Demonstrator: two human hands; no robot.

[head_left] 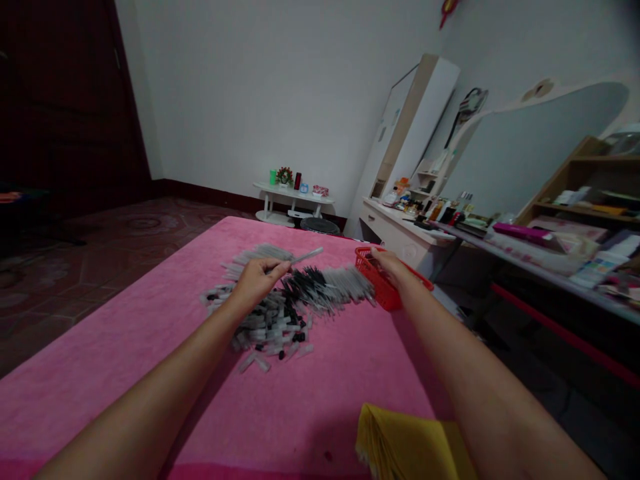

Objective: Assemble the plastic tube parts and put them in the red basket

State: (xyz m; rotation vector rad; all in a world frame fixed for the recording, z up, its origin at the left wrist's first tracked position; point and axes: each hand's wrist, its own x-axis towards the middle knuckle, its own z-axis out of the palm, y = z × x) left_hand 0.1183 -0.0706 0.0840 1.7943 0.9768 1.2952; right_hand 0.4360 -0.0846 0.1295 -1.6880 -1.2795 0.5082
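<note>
My left hand (pixel 260 279) is closed in a pinch on a thin clear tube (pixel 306 255), held just above a heap of small clear and black tubes and caps (pixel 280 313) on a pink cloth-covered table (pixel 150 360). A row of black-tipped sticks (pixel 325 285) lies to the right of the heap. My right hand (pixel 387 262) reaches into a red plastic basket (pixel 383 287) at the table's right edge; its fingers curl over the rim and what they hold, if anything, is hidden.
A yellow cloth (pixel 405 443) lies at the near right corner of the table. To the right stand a cluttered desk (pixel 525 257), shelves and a mirror (pixel 525 147). A small white side table (pixel 293 197) stands by the far wall.
</note>
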